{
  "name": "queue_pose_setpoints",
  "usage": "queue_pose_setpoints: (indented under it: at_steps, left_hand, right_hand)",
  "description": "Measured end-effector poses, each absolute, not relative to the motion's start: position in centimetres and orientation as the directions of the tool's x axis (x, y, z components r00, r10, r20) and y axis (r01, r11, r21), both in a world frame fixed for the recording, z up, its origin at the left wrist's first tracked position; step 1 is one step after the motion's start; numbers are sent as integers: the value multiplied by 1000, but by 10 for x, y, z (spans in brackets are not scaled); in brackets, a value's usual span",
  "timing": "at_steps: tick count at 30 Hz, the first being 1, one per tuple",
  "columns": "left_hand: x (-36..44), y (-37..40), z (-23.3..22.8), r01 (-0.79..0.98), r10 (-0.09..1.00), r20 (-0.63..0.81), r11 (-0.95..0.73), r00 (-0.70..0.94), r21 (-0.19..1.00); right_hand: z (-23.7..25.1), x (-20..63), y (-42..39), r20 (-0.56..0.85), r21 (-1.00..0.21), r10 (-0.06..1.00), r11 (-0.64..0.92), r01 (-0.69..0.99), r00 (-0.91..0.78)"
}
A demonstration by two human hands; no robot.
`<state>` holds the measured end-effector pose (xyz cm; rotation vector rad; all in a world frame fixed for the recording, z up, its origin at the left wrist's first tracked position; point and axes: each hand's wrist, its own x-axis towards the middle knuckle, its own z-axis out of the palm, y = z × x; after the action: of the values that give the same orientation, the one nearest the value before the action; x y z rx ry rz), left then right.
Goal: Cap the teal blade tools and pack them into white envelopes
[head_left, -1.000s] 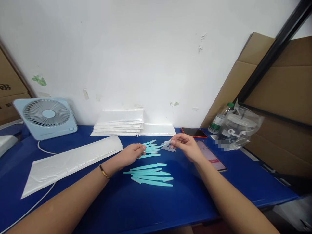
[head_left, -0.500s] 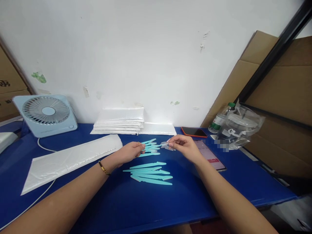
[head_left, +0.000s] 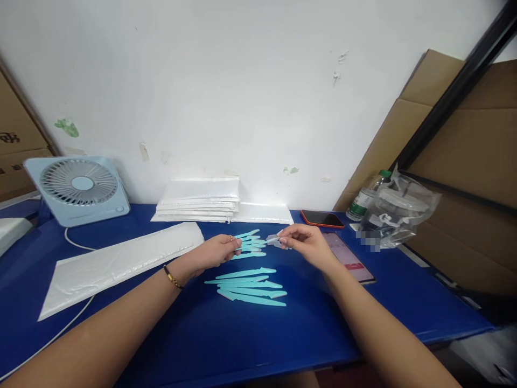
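My left hand (head_left: 220,250) is closed in a pinch on the handle of a turquoise eyebrow razor (head_left: 254,244), which points to the right. At the razor's far end, the fingers of my right hand (head_left: 306,243) pinch a small clear blade cover (head_left: 273,240). Whether the cover sits fully on the blade is too small to tell. Several more turquoise eyebrow razors (head_left: 251,255) lie behind and under the held one, partly hidden by my left hand. Nearer to me, another group of razors (head_left: 250,291) lies loosely fanned on the blue table (head_left: 194,339). Small clear pieces (head_left: 285,246) lie beside my right fingertips.
A white padded mailer (head_left: 117,269) lies left of my hands. Against the wall is a stack of mailers (head_left: 197,199). A blue fan (head_left: 83,186) stands at left. Two phones (head_left: 322,219), a bottle (head_left: 361,203) and a bagged cup (head_left: 398,213) are at right.
Both hands stay almost in place, holding the razor and the cover close together. The whole view has shifted very slightly; the razors on the table have not moved.
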<state>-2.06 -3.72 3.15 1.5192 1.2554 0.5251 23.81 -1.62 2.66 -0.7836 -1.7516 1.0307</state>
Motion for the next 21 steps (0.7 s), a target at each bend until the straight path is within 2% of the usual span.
queue_pose_setpoints:
  at_steps: [4,7,10,13,15,18,21]
  left_hand:
    - [-19,-38,32,453,886,-277,88,371,887]
    - [-22,-34,28,527,910,-181,-46,372,849]
    - [-29,-26,23,698,946,52,-273,321,662]
    - [-33,-22,20,832,938,170,-346,302,434]
    - [-32,-25,21,855,922,215,-381,322,353]
    - [-24,-35,25,831,888,235,-455,395,320]
    - [-17,-45,27,757,841,123,-530,527,382]
  right_hand:
    - [17,225,-17,402,-880,822,468,78,-403]
    - [15,226,-13,362,-865,825,471,173,-434]
    - [16,245,-2,307,-810,886,434,394,-347]
    - [16,266,10,296,-614,912,409,675,-283]
    - [13,272,14,257,-501,921,387,774,-294]
    - [8,269,16,192,-434,936,351,830,-295]
    - [5,262,16,135,-414,949,316,854,-285]
